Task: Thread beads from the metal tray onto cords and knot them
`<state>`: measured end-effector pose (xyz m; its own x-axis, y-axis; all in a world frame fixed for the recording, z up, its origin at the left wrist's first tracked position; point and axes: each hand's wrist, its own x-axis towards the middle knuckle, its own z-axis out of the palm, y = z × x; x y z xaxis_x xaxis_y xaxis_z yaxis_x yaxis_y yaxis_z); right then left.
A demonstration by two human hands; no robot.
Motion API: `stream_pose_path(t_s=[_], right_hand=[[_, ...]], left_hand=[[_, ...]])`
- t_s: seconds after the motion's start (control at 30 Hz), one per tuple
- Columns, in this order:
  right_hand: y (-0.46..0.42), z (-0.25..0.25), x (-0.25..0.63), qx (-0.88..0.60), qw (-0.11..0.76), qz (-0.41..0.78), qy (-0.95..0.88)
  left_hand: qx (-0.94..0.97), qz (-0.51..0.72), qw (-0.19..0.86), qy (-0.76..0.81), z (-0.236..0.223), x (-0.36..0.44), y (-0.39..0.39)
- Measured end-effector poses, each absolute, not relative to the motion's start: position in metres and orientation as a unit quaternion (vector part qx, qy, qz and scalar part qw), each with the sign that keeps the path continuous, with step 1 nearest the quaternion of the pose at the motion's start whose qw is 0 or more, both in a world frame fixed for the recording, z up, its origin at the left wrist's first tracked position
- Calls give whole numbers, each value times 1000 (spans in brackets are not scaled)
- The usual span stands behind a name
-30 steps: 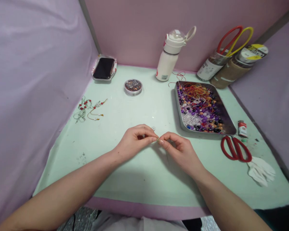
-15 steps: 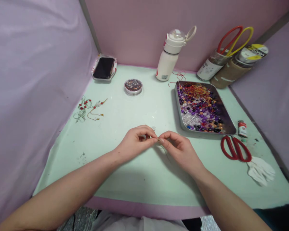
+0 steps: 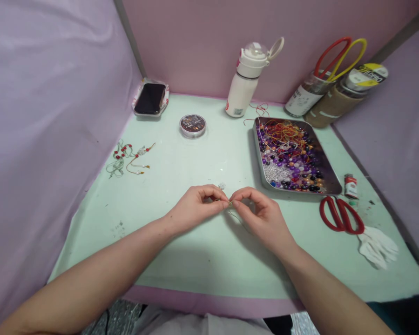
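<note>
My left hand [image 3: 197,208] and my right hand [image 3: 261,216] meet fingertip to fingertip low over the pale green table [image 3: 181,251]. Both are pinched on a thin thread [image 3: 235,215] with something tiny on it that I cannot make out; the thread trails down below my right fingers. A small clear bead [image 3: 222,186] lies on the table just beyond my fingertips. The metal tray [image 3: 330,179] of purple, orange, black and clear beads with tangled red and yellow cords sits to the right of my hands.
Red scissors [image 3: 340,217] and a white glove [image 3: 379,246] lie right of the tray, near a small red lighter [image 3: 351,186]. A white bottle [image 3: 246,81], cord spool [image 3: 192,125], phone [image 3: 150,98] and jars with scissors [image 3: 331,95] stand at the back. Finished beaded strings [image 3: 127,158] lie at left.
Both hands have shifted slightly nearer to me and the fingertips have reworked their pinch on the thread; the clear bead beyond them now shows.
</note>
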<state>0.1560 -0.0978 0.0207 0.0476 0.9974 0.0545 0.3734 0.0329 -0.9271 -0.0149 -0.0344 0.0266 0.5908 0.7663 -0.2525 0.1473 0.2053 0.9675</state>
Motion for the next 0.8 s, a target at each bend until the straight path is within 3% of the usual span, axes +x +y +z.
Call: stream_pose_path(t_s=[0.47, 0.8], right_hand=[[-99, 24, 155, -606, 403, 337, -598], [-94, 20, 162, -633, 388, 302, -598]], left_hand=[[573, 197, 704, 371, 24, -16, -35], [678, 261, 649, 224, 33, -25, -34]])
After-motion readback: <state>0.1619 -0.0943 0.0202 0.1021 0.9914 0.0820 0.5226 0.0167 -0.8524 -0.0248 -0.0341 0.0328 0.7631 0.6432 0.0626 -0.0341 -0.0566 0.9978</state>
